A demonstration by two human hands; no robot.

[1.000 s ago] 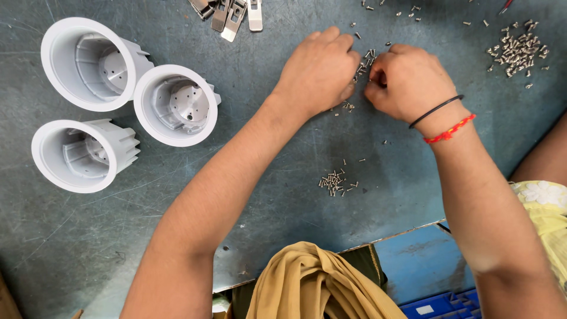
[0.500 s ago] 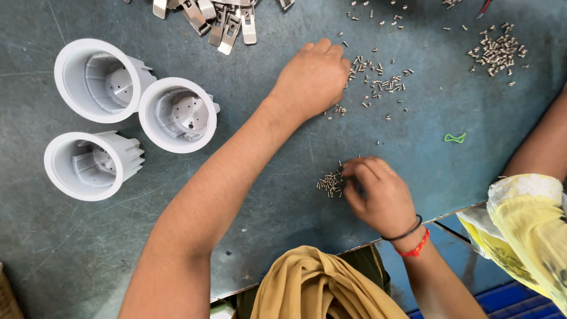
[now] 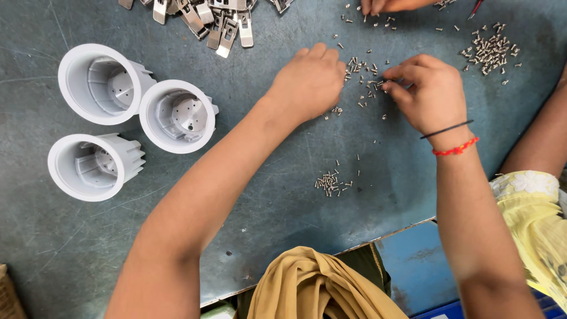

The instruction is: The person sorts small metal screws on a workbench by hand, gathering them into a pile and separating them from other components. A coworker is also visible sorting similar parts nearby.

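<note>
The left hand [image 3: 310,82] lay knuckles-up and loosely curled on the grey-blue table [image 3: 248,236], its fingertips among the scattered screws [image 3: 366,74]; whether it held any could not be told. The right hand [image 3: 428,91] was pinched thumb to forefinger, seemingly on one small screw at the edge of that scatter. A small sorted heap of screws [image 3: 332,182] sat nearer the person, a bigger pile [image 3: 491,50] far right. Three white finned housings [image 3: 177,115] stood apart at left with no screws visibly fitted, the metal clips [image 3: 221,26] untouched, so most work seemed left
</note>
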